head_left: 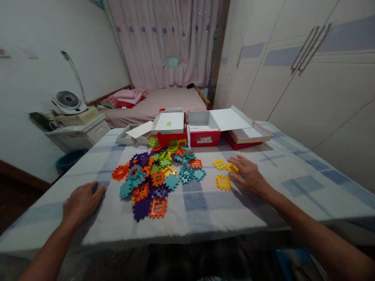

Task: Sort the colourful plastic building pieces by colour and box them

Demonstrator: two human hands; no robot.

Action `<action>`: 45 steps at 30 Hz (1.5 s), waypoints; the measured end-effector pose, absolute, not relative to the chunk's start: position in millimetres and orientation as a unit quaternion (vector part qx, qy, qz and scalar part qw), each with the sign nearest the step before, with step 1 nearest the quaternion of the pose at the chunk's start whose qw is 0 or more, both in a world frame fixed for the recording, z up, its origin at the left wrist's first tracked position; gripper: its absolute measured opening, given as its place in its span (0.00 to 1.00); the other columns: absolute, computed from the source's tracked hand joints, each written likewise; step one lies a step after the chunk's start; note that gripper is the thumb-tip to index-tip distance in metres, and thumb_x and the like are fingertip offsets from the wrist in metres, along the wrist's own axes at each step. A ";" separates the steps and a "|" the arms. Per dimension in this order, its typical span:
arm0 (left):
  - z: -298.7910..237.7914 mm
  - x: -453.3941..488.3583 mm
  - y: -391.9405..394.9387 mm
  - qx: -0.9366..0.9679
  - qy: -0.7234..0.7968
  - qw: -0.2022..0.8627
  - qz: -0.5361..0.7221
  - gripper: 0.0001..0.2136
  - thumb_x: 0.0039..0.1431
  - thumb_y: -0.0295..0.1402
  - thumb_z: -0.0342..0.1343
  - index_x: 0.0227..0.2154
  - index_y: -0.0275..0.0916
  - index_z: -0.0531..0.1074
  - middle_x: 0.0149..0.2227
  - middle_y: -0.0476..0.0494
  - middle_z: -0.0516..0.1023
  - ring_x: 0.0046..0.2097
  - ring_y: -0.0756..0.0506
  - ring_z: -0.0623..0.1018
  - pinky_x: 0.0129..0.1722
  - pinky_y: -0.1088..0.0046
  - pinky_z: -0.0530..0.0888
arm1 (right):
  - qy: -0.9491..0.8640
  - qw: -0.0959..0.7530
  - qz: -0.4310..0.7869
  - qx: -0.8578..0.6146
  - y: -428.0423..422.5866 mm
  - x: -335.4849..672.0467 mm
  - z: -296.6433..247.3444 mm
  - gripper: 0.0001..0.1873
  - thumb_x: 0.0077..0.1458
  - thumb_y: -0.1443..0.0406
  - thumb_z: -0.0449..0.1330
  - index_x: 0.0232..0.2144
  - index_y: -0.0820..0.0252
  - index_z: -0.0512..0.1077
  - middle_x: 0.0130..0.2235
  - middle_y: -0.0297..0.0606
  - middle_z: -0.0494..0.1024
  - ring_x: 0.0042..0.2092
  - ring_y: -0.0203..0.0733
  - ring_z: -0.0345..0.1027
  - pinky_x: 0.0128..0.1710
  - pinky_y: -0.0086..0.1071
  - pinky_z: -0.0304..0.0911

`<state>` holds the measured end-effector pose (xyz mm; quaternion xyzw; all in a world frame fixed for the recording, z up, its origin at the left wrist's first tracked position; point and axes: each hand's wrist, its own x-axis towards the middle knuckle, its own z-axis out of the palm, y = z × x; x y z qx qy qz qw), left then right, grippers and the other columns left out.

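Note:
A heap of flat plastic interlocking tiles (pixel 155 175) in orange, teal, purple, green and yellow lies on the checked tablecloth (pixel 205 203). Three yellow tiles sit apart to its right: one (pixel 223 182) just left of my right hand, another (pixel 219 164) farther back, and a third (pixel 233 168) under my fingertips. My right hand (pixel 249 176) lies flat with fingers stretched out, touching that third tile. My left hand (pixel 83 200) rests palm down on the cloth, left of the heap, fingers loosely curled and holding nothing.
Open red and white boxes (pixel 202 130) and lids (pixel 170 121) stand at the table's far edge. A white fan (pixel 68 101) sits on a cabinet to the left, with a teal bin (pixel 70 159) below. Wardrobe doors (pixel 307 78) line the right; a bed (pixel 164 103) lies behind.

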<state>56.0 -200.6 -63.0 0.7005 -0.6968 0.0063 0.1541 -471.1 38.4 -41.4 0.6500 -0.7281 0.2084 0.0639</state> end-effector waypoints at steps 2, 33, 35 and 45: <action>-59.5 38.4 -204.8 0.668 -0.719 0.183 -0.051 0.23 0.59 0.43 0.48 0.49 0.31 0.73 0.53 0.29 0.73 0.54 0.35 0.72 0.54 0.55 0.68 | -0.708 0.077 0.173 0.680 33.4 -441.6 -50.5 0.28 0.56 0.54 0.55 0.58 0.56 0.66 0.61 0.44 0.65 0.65 0.57 0.50 0.61 0.53 0.48; -77.8 -6.4 -193.0 0.648 -0.689 0.314 -0.081 0.22 0.58 0.39 0.43 0.46 0.33 0.75 0.51 0.34 0.75 0.53 0.38 0.74 0.54 0.63 0.69 | -0.701 0.026 0.251 0.668 -115.0 -347.7 -57.1 0.18 0.58 0.61 0.56 0.51 0.52 0.70 0.60 0.42 0.65 0.59 0.51 0.58 0.51 0.45 0.64; -77.6 -7.0 -192.7 0.650 -0.685 0.317 -0.085 0.21 0.58 0.38 0.44 0.47 0.33 0.75 0.51 0.34 0.75 0.52 0.38 0.74 0.54 0.63 0.69 | -0.706 0.030 0.276 0.651 -106.9 -357.4 -55.8 0.16 0.59 0.62 0.54 0.49 0.52 0.71 0.58 0.40 0.67 0.57 0.49 0.62 0.50 0.42 0.65; -71.5 -9.2 -196.2 0.663 -0.691 0.275 -0.088 0.20 0.58 0.37 0.45 0.47 0.33 0.75 0.52 0.33 0.75 0.53 0.37 0.74 0.53 0.62 0.69 | -0.765 -0.055 0.397 0.504 -70.3 -422.8 -52.0 0.21 0.58 0.63 0.50 0.51 0.61 0.69 0.43 0.43 0.78 0.38 0.43 0.73 0.43 0.38 0.68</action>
